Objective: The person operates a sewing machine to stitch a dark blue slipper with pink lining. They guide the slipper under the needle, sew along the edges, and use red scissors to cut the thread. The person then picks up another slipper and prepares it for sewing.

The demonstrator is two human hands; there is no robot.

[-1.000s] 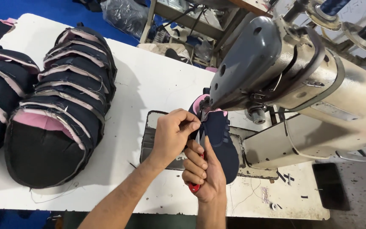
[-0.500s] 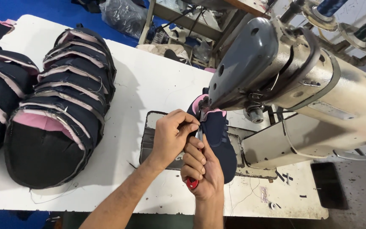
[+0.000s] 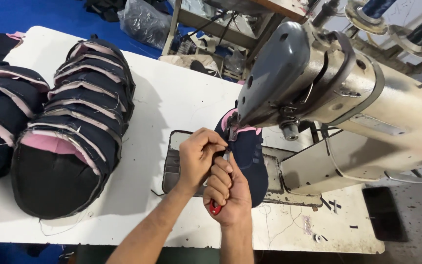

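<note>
Working at the sewing machine [image 3: 318, 93], both hands are bunching together just below its needle end. Left hand [image 3: 199, 159] is curling over, fingertips pinching at the near edge of the navy shoe upper [image 3: 250, 156] right by the presser foot. Right hand [image 3: 228, 190] is clenching a small tool [image 3: 215, 209] with a red handle; the red end is poking out under the fist, the metal tip is pointing up toward the left fingertips. Can't tell what the tip is touching, the fingers are hiding it.

The upper is sitting on the machine bed, navy with pink lining showing at its top under the machine head. It's overlapping the metal bed plate [image 3: 172, 161] set into the white counter [image 3: 172, 98].

Sitting left on the counter, well apart from the hands, is a stack of uppers [image 3: 74, 132], navy with pink lining and pale edge binding, nested one into another. A second such stack [image 3: 1, 112] is lying just beside it at the left edge. Loose thread scraps [image 3: 289, 220] are lying on the counter near the right hand.
</note>
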